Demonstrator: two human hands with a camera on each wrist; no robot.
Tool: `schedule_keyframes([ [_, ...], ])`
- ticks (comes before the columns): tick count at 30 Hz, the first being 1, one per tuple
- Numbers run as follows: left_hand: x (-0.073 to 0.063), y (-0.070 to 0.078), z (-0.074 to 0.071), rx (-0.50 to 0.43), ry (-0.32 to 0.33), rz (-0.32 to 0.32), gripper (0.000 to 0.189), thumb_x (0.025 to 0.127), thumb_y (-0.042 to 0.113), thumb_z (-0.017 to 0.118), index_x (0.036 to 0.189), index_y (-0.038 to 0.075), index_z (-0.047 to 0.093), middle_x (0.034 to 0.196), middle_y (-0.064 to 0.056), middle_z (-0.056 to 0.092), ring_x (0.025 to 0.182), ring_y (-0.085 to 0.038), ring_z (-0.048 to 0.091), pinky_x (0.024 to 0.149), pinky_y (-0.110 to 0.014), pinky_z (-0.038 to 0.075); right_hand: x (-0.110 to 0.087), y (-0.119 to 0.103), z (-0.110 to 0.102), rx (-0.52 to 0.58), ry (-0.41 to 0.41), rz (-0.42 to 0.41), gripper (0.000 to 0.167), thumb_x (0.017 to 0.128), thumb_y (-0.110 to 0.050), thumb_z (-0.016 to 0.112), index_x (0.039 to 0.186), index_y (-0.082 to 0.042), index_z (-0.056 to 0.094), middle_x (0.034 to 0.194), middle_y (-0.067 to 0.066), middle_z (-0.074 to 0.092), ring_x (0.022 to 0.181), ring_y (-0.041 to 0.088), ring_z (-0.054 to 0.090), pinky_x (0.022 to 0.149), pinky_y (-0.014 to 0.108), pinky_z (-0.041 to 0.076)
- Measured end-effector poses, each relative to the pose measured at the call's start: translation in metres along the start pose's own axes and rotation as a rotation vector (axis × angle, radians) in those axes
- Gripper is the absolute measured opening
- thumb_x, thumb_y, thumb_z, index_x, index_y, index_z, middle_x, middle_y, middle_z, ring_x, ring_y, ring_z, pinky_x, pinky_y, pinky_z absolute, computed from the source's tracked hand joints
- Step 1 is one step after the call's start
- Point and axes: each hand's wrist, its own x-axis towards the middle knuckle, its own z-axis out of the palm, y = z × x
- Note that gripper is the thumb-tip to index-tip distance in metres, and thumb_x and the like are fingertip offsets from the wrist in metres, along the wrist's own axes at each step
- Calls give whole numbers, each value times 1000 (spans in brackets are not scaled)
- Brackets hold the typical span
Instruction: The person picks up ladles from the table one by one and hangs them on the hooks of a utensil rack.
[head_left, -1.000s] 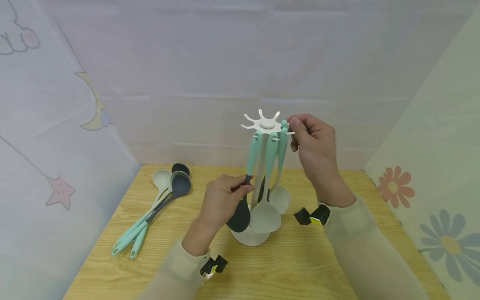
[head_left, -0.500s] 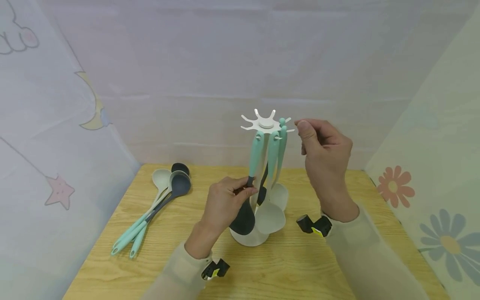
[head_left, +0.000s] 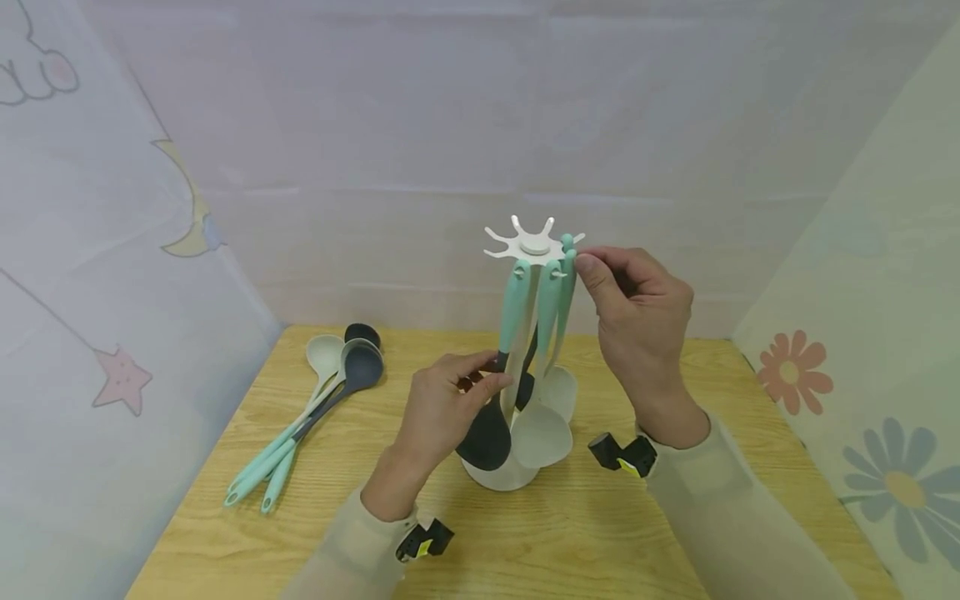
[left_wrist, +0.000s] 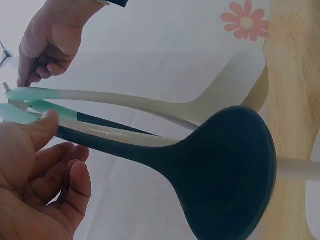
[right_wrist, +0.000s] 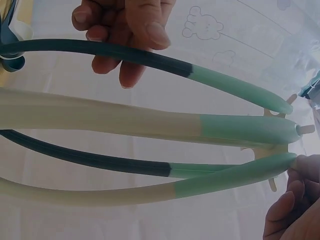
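A white carousel utensil rack (head_left: 535, 244) stands upright with several mint-handled kitchen utensils hanging from its arms. My left hand (head_left: 438, 404) pinches the neck of the front-left dark spoon (head_left: 486, 439), thumb on one side and fingers behind. Beside it hangs a pale turner (head_left: 542, 437), with another pale utensil (head_left: 564, 392) and a dark one behind. At the rack's right edge, my right hand (head_left: 645, 308) pinches with thumb and fingertips at a hook arm, against the top of a mint handle (right_wrist: 250, 172). The arm's tip is hidden there.
On the table's left lie several utensils in a crossed pile: a pale spoon (head_left: 324, 357), a dark ladle (head_left: 363, 367) and others. The wooden table (head_left: 600, 533) ends at fabric walls behind and on both sides.
My right hand drew away from the rack half a second ago and is back at its right edge. The rack has turned slightly. My left hand keeps its pinch on the dark spoon.
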Motion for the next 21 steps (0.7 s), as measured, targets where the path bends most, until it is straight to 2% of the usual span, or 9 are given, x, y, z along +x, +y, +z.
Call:
schedule_keyframes([
  [5,-4,-15,-10,16,16,-28,29,102,26,73,127,13,78,107,-2,78,87,-13,71,77,-27,60,0,1,-2,-4,-6,-8,10,95,0,77,95,11,78,85,-15,74,66,7,60,64,17,49],
  [8,-5,-30,-23,105,12,-90,27,103,24,72,127,13,77,106,-2,78,89,-15,70,77,-31,59,1,1,-2,-3,-5,-7,10,94,1,78,95,11,78,85,-15,73,66,6,59,63,17,49],
  [11,-7,-49,-43,260,-14,-189,27,104,23,71,128,11,76,108,-5,77,94,-21,71,78,-39,59,0,1,-2,2,-10,-8,10,94,2,77,95,11,77,85,-15,74,66,5,58,63,17,48],
  [15,-12,-81,-75,469,-59,-319,24,105,22,68,122,7,76,108,-9,77,93,-28,72,77,-47,59,0,0,-1,6,-16,-11,8,94,3,76,96,11,77,86,-16,74,66,5,57,63,17,48],
  [21,-31,-125,-120,638,-146,-492,22,106,18,62,117,3,74,108,-17,76,85,-31,70,66,-46,56,0,3,-1,11,-27,-10,9,94,4,76,96,13,76,87,-19,74,67,4,60,65,17,51],
])
